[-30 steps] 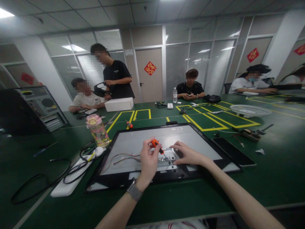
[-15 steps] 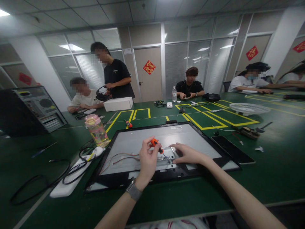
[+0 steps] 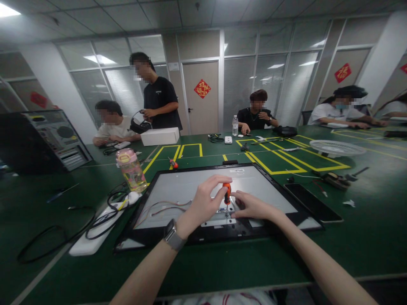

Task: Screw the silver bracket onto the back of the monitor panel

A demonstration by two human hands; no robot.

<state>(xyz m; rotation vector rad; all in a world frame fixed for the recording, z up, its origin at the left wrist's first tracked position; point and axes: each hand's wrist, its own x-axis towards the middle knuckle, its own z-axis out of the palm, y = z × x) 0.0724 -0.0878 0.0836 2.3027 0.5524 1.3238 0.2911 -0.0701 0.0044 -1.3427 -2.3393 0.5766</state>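
Observation:
A monitor panel [image 3: 190, 182] lies face down on the green table, its black frame around a grey metal back. My left hand [image 3: 206, 201] pinches the orange handle of a small screwdriver [image 3: 227, 191], which stands nearly upright on a small metal board [image 3: 219, 212] near the panel's front edge. My right hand [image 3: 251, 206] rests beside the screwdriver, its curled fingers pressing on the board. Thin coloured wires [image 3: 165, 207] run left from the board across the panel.
A pink-lidded bottle [image 3: 130, 169] and black cables [image 3: 95, 218] lie left of the panel, a dark flat phone [image 3: 313, 202] to its right. A computer case [image 3: 47, 140] stands far left. Other people sit and stand around the far side; a fan grille [image 3: 335, 147] lies at right.
My left hand has shifted right and swung the screwdriver from a slant to nearly upright, next to my right hand's fingers. The right hand has stayed put.

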